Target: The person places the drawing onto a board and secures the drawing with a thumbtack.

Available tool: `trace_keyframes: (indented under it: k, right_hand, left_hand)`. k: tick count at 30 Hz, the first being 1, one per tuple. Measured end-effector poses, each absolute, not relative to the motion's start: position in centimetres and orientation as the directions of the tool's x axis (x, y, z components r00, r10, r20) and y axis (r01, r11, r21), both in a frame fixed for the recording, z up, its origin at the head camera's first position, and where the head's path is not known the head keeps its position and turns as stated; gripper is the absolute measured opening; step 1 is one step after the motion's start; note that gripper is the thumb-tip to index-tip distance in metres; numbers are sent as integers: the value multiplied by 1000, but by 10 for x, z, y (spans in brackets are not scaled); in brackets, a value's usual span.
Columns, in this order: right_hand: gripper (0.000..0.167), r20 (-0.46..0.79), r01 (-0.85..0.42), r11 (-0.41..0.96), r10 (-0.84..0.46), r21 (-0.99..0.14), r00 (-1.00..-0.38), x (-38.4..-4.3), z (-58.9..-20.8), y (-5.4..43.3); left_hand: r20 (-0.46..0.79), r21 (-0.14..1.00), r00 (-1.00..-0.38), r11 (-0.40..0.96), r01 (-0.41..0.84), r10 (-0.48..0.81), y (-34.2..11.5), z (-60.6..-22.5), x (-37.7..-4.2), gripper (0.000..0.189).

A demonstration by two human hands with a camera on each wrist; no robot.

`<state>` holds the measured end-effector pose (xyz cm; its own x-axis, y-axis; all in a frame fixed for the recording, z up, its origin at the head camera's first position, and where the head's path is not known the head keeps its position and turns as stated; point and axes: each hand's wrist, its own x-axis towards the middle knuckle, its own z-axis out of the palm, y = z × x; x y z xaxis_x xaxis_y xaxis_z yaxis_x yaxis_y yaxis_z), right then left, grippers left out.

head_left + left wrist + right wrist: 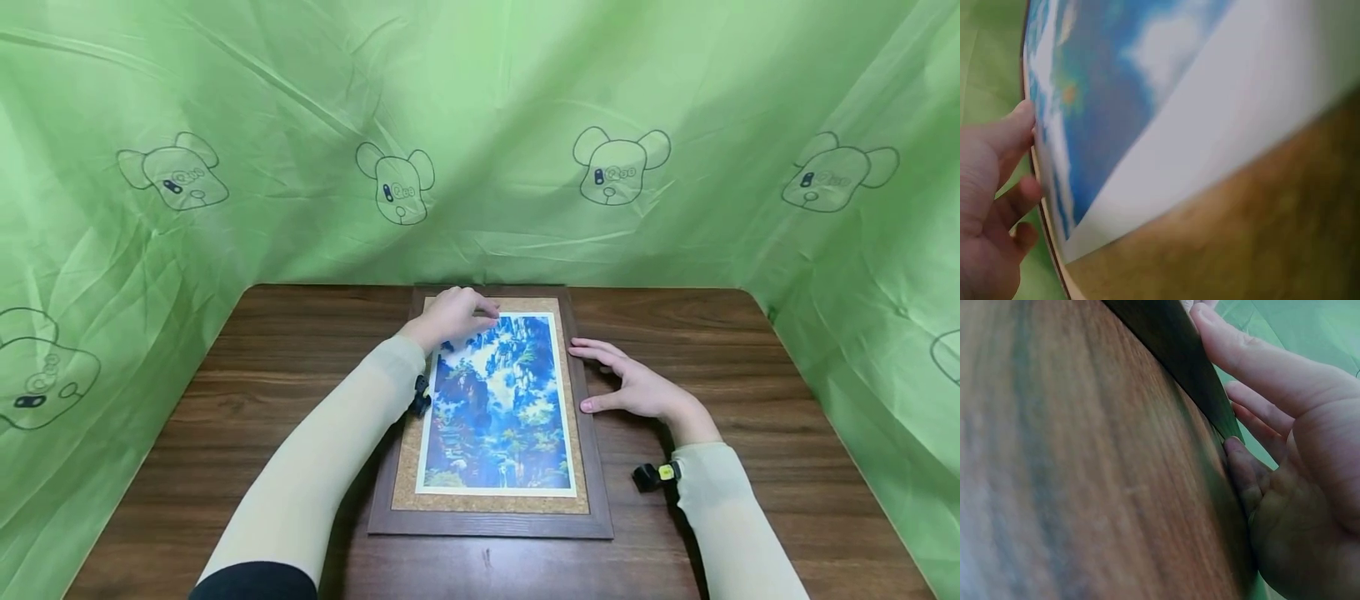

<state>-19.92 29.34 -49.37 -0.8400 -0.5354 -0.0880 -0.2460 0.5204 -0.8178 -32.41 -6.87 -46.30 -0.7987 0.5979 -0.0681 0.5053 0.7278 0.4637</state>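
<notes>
A blue landscape print (498, 400) with a white border lies on the cork backing (487, 503) of a dark brown picture frame (491, 523). My left hand (459, 317) is over the top left of the print, its fingers pointing right. In the left wrist view the left hand (991, 200) has its fingers loosely bent near the print's surface; whether they touch it I cannot tell. My right hand (633, 383) rests against the frame's right side, thumb and fingers spread along it. In the right wrist view the right fingertips (1233, 445) meet the frame's dark edge.
The frame lies on a brown wood-grain table (300, 350), its top end at the far edge. A green curtain (480, 167) with bear-head outlines stands behind and at both sides. Small dark cameras sit at both wrists, one camera (647, 477) close to the table.
</notes>
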Motion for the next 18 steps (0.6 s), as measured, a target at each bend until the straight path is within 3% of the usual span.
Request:
trace_keyframes:
  k: [9,14,18]
  right_hand:
    - [92,-91,-265,573,-518,-776,-850,-201,-482,302]
    - [94,-119,-253,626,-490,-738,-864,-195,-463,299]
    - [93,-109,-304,703,-477,-642,-872,-195,-438,304]
  left_hand:
    - [-45,503,-761,673,542,647,-72,-452,-326,48]
    - [10,485,-754,657,578,656,-108,-441,-314,56]
    - [62,418,-759,674,609,648,-151,-425,-296,63]
